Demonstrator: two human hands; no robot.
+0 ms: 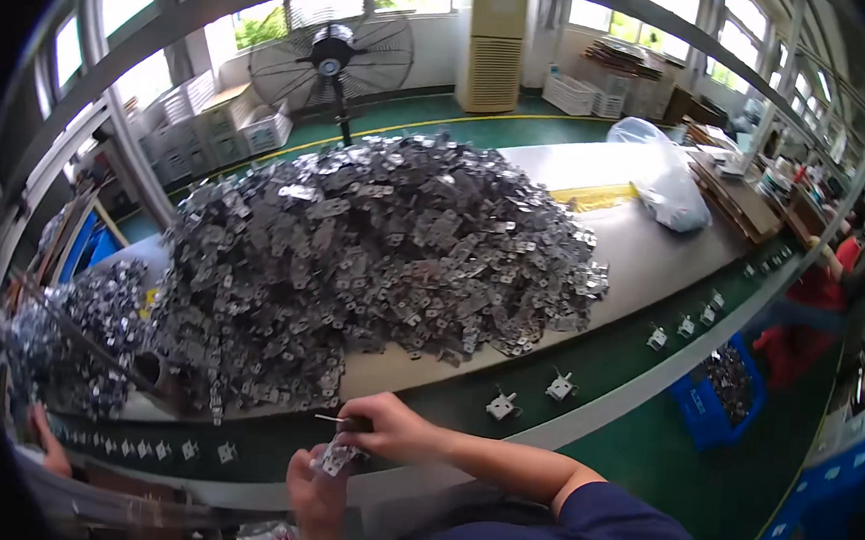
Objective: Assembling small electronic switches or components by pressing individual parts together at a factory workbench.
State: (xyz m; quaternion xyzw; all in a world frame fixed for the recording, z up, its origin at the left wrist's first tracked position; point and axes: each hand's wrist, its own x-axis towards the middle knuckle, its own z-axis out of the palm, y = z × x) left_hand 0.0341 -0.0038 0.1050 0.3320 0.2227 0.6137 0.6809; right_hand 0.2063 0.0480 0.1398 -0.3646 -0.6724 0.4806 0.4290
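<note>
Just in front of my body, my left hand (315,491) is closed round a small silvery metal bracket assembly (336,457). Above it, my right hand (389,430) pinches a small dark part with a thin light rod (328,418) sticking out to the left. The two hands nearly meet, and the right fingers partly cover the bracket assembly. Beyond them rises a large heap of stamped metal plates (395,237) on the table. Two similar assemblies, one of them a bracket assembly (501,405) with a thin pin, lie on the dark conveyor belt to the right.
Several more assemblies (159,449) line the conveyor at the left, near another person's hand (49,444). A metal rail (603,417) borders the belt. Blue crate (720,395) with metal parts, plastic bag (674,192), standing fan (332,52) and a person in red (817,287) are farther off.
</note>
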